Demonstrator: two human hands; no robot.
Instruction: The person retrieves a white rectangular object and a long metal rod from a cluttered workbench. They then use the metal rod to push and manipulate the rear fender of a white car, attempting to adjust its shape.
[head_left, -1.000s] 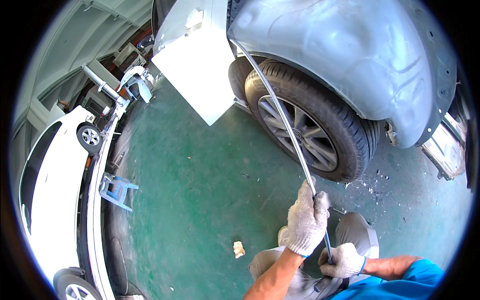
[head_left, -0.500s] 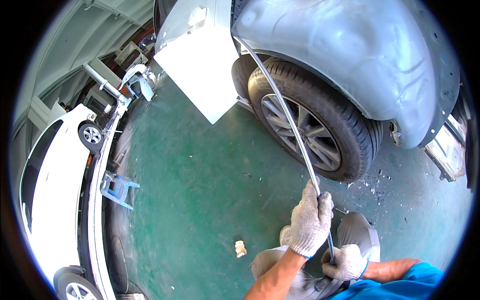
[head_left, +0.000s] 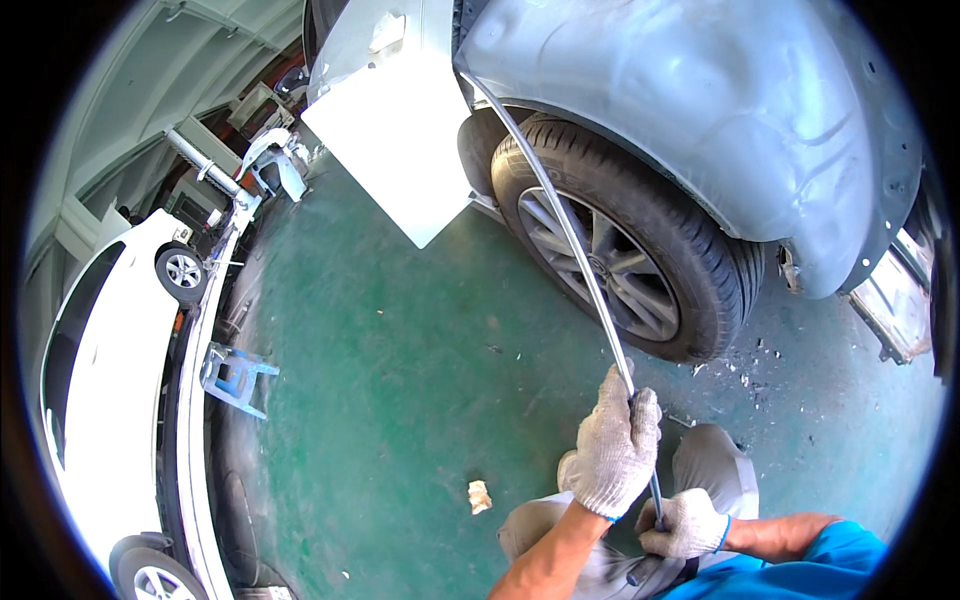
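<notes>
In gloved fingers, my left hand grips a long, slightly bent metal rod partway along it. My right hand is closed round the rod's lower end, near my knees. The rod slants up across the tyre and alloy wheel to the edge of a grey-blue, dented car body panel, where its tip is hard to make out. A bright white panel is left of the rod's upper part, against the car.
A white car stands at the left beside a long rail. A small blue stool, a loose body part, a scrap on the green floor and a metal part at the far right are in view.
Both hands keep their grip on the rod. The rod and hands have shifted only very slightly, along with a small sway of the whole view.
</notes>
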